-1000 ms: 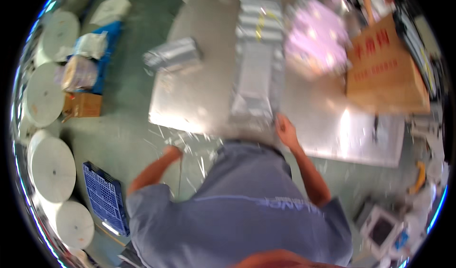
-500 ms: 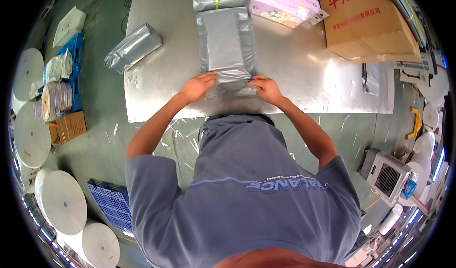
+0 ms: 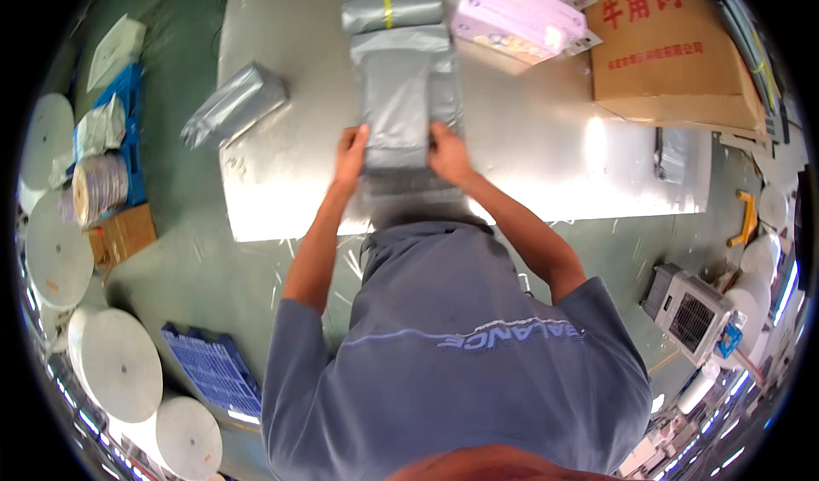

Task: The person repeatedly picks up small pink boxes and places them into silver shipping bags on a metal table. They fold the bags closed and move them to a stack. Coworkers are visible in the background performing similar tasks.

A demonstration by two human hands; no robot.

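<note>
A grey plastic mailing bag (image 3: 397, 93) lies flat on the metal table, a box-shaped bulge filling its middle; its contents are hidden. My left hand (image 3: 351, 155) grips the bag's near left side, fingers pointing away from me. Opposite it, my right hand (image 3: 449, 154) has its fingers curled on the bag's near right side. Between the hands, the bag's near end looks folded into a straight edge. Just beyond lie rolled grey bundles (image 3: 367, 14) with a yellow strap across them.
On the metal table (image 3: 537, 165) are a silver-grey wrapped package (image 3: 235, 104) at left, pink printed boxes (image 3: 516, 27) at the back and a large cardboard carton (image 3: 674, 59) at right. A clear bag (image 3: 674, 155) lies near the right edge. Blue pallets (image 3: 213, 366) and white rolls (image 3: 119, 366) stand on the floor.
Both hands have moved from the bag's loose near flap to its two sides, the right one further inward. The near end, crumpled before, is now straighter and folded.
</note>
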